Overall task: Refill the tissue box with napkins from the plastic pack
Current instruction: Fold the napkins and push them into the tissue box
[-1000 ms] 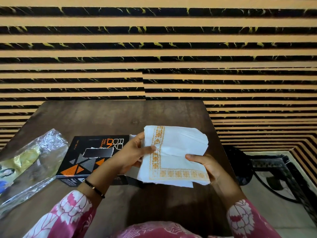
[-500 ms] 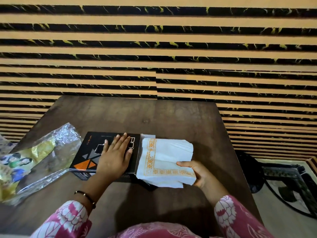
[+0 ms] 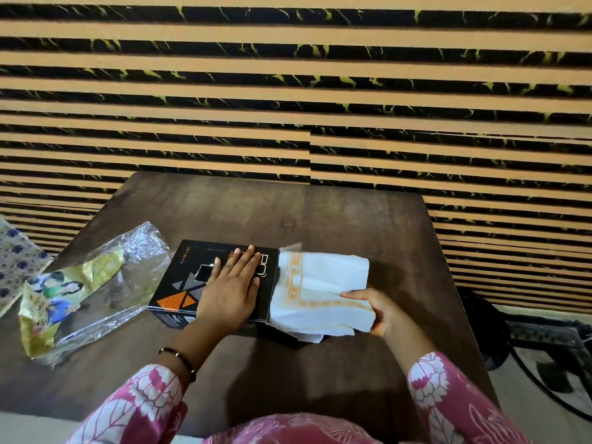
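A black tissue box [image 3: 189,277] with orange and grey triangles lies flat on the brown table [image 3: 320,219]. My left hand [image 3: 230,290] rests palm down on the box's top, fingers spread. My right hand [image 3: 378,310] grips a stack of white napkins [image 3: 323,283] with an orange border. The stack's left edge is at the box's open right end, where a small flap sticks up; how far it is inside is hidden. The plastic pack [image 3: 96,286], clear with a yellow printed label, lies crumpled left of the box.
A striped orange and black wall stands just behind the table. A floral cloth [image 3: 16,261] shows at the far left edge. To the right, below the table's edge, a dark metal stand [image 3: 551,344] sits on the floor.
My left hand let go of the napkins and came down flat on the box. My right hand lowered the stack and moved it left against the box's open end.
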`<state>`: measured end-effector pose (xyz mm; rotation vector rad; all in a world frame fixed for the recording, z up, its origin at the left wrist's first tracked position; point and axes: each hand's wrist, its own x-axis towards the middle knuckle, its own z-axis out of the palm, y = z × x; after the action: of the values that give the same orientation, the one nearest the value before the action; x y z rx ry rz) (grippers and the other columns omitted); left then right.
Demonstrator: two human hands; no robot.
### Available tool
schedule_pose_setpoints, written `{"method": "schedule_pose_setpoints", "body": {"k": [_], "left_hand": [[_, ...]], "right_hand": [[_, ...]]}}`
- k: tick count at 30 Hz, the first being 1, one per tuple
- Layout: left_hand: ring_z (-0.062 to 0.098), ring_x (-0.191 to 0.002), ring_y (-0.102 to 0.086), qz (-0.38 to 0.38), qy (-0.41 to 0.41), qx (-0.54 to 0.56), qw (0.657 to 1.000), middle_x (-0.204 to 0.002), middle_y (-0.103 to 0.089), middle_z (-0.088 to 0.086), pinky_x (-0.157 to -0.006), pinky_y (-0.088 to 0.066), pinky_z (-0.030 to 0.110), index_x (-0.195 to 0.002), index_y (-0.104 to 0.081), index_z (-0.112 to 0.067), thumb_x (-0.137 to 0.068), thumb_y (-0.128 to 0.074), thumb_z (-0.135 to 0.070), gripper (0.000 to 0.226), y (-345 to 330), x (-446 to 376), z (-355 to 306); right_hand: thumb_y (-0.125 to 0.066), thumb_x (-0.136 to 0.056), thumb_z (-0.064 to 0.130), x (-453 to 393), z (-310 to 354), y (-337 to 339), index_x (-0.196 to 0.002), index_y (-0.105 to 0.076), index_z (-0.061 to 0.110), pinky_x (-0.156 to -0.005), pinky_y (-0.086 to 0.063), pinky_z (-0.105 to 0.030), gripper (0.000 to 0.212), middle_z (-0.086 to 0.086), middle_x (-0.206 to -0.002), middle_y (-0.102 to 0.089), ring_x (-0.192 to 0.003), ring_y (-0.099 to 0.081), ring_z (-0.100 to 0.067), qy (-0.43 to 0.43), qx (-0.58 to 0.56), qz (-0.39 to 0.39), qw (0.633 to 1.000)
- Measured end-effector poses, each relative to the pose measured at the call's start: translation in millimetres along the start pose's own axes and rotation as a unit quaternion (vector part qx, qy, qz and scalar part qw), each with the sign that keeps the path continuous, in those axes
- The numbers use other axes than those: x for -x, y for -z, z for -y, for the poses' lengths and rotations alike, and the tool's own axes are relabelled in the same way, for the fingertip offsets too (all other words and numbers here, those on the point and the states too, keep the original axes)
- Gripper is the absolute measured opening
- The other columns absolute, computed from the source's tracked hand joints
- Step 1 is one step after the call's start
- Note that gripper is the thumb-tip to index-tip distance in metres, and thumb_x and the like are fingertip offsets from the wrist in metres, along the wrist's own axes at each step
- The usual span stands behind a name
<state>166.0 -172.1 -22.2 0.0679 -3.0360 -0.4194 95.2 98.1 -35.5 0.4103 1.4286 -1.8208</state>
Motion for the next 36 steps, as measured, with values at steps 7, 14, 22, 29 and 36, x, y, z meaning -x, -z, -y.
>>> {"method": "schedule_pose_setpoints", "body": {"k": [7,14,22,29,36], "left_hand": [[0.013,-0.145,-0.001,-0.003,-0.007,-0.017,1.0,-0.157,-0.011,-0.006,-0.116,0.007,0.036,-0.148,-0.019,-0.021,-0.082,0.001,-0.051,0.075,0,4,-1],[0.016,-0.146,-0.003,-0.003,0.0,-0.016,1.0,-0.158,-0.011,-0.004,-0.116,0.005,0.038,-0.148,-0.02,-0.02,-0.081,0.0,-0.051,0.076,-1,1,-1],[0.017,-0.146,-0.004,-0.004,0.003,-0.016,1.0,-0.158,-0.012,-0.004,-0.116,0.005,0.038,-0.148,-0.021,-0.02,-0.087,-0.006,-0.047,0.068,-2,-1,0],[0.017,-0.146,-0.006,-0.008,-0.004,-0.015,1.0,-0.157,-0.014,-0.003,-0.115,0.004,0.038,-0.147,-0.023,-0.019,-0.082,-0.002,-0.049,0.074,-1,1,0],[0.017,-0.146,-0.004,-0.004,-0.005,-0.028,1.0,-0.158,-0.012,-0.004,-0.115,0.005,0.037,-0.148,-0.021,-0.02,-0.084,-0.003,-0.048,0.071,-3,1,0]], "right_hand": [[-0.056,-0.079,-0.008,3,2,-11,-0.126,-0.05,0.017,-0.065,-0.054,-0.033,0.054,-0.014,-0.108,-0.067,-0.085,-0.066,-0.027,0.084,0.087,-0.068,0.99],[-0.052,-0.08,-0.012,10,6,-30,-0.113,-0.054,0.025,-0.07,-0.056,-0.038,0.05,-0.005,-0.097,-0.067,-0.082,-0.066,-0.025,0.139,0.083,-0.049,0.986],[-0.044,-0.092,0.012,6,1,-34,-0.09,-0.066,0.009,-0.049,-0.055,-0.027,0.022,-0.01,-0.064,-0.071,-0.053,-0.068,-0.024,0.067,-0.098,-0.017,0.993],[-0.037,-0.095,0.027,-4,-15,-23,-0.082,-0.064,0.012,-0.046,-0.053,-0.023,0.034,-0.006,-0.054,-0.069,-0.047,-0.066,-0.019,0.044,-0.134,-0.051,0.989],[-0.054,-0.082,-0.008,6,-4,-17,-0.122,-0.055,0.015,-0.069,-0.055,-0.039,0.046,-0.012,-0.093,-0.07,-0.082,-0.066,-0.028,0.029,0.01,-0.043,0.999]]}}
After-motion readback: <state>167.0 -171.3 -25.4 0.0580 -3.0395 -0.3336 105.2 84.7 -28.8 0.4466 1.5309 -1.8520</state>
